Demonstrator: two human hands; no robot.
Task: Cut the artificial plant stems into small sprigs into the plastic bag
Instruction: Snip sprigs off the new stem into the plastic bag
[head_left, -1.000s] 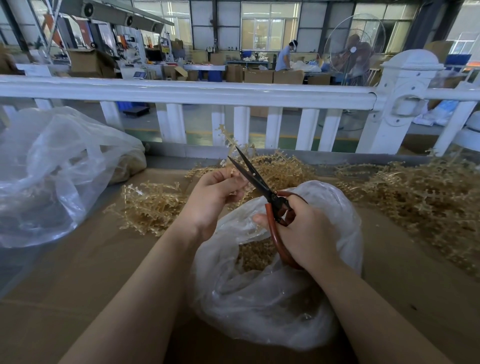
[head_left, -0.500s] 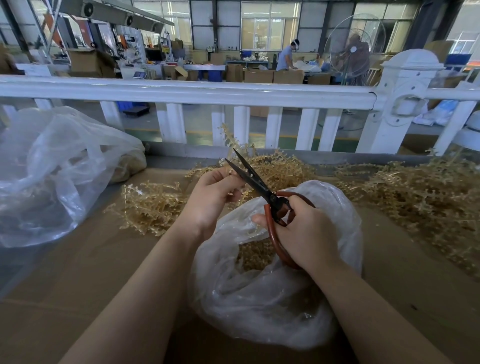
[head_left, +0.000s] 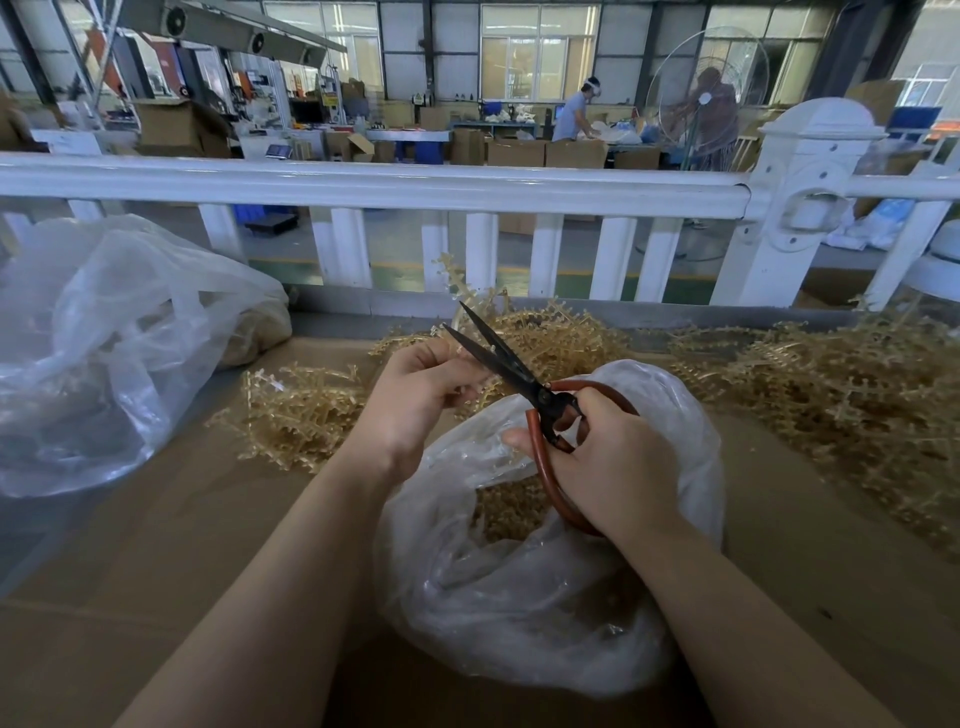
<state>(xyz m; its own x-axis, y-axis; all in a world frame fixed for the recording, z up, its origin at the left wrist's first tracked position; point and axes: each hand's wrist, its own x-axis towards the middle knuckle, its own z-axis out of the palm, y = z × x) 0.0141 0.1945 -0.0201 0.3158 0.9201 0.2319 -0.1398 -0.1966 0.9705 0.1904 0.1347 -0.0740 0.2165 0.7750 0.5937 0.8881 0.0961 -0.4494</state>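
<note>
My left hand (head_left: 421, 395) pinches a golden artificial plant stem (head_left: 457, 283) that rises above it, over the open clear plastic bag (head_left: 519, 597). Cut golden sprigs (head_left: 506, 509) lie inside the bag. My right hand (head_left: 608, 462) grips the red-brown handles of black-bladed scissors (head_left: 498, 351). The blades are spread apart, and the stem passes between them just above my left fingers.
Piles of uncut golden stems lie behind the bag (head_left: 550, 338), at its left (head_left: 296, 410) and across the right of the cardboard-covered table (head_left: 841, 395). A large crumpled plastic bag (head_left: 109, 343) sits at far left. A white railing (head_left: 395, 187) bounds the far edge.
The scissor blades have spread a little wider and shifted slightly left and down towards my left fingers. Both hands otherwise stay in place over the bag.
</note>
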